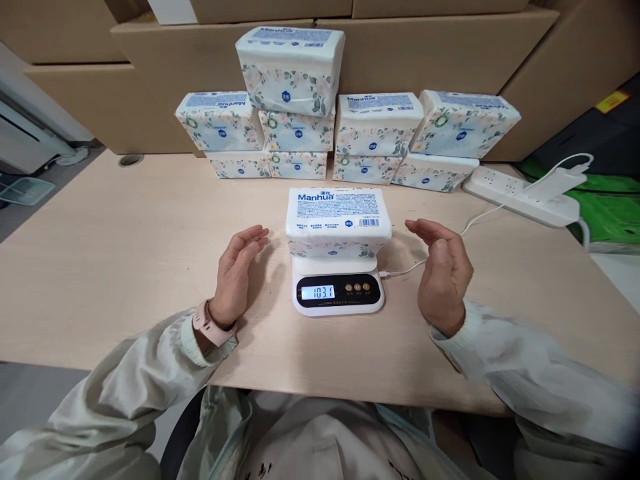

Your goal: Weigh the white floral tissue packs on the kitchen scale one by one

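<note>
A pack of tissues (339, 223) with a white and blue top and floral sides rests on a white digital scale (303, 305). The lit display (318, 292) reads about 103.1. To the left of the pack, my left hand (239, 270) is held apart from it, fingers stretched and palm turned inward. My right hand (444, 275) mirrors it on the other side, also off the pack, with its fingers extended. Neither hand holds anything.
Behind the scale, several more tissue packs (297, 130) are stacked in rows, one topping the stack. A white power strip (520, 193) lies at the right, its cable (470, 223) running to the scale. Cardboard boxes (400, 60) line the back of the wooden table (125, 267).
</note>
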{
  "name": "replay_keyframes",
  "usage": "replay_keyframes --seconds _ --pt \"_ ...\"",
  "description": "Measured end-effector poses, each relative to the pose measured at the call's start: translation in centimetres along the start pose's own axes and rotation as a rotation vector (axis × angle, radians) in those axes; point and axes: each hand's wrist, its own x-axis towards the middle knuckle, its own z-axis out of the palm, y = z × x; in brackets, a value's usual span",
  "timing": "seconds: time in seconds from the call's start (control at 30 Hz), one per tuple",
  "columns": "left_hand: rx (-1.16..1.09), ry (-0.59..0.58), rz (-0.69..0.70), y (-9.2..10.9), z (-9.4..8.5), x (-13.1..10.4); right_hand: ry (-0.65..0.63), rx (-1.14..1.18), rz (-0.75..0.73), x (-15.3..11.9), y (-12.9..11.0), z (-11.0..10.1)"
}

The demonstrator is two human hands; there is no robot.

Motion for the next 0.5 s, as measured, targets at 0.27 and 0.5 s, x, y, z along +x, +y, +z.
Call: replay_keyframes --seconds 0.27,0.5 --pt "0.016 0.021 -0.017 0.41 0.27 -0.03 -0.006 -0.044 0.001 -0.01 -0.25 -0.03" --pt "-0.001 0.021 -0.015 0.44 0.19 -0.05 0.002 -0.032 -0.008 0.08 0.13 0.02"
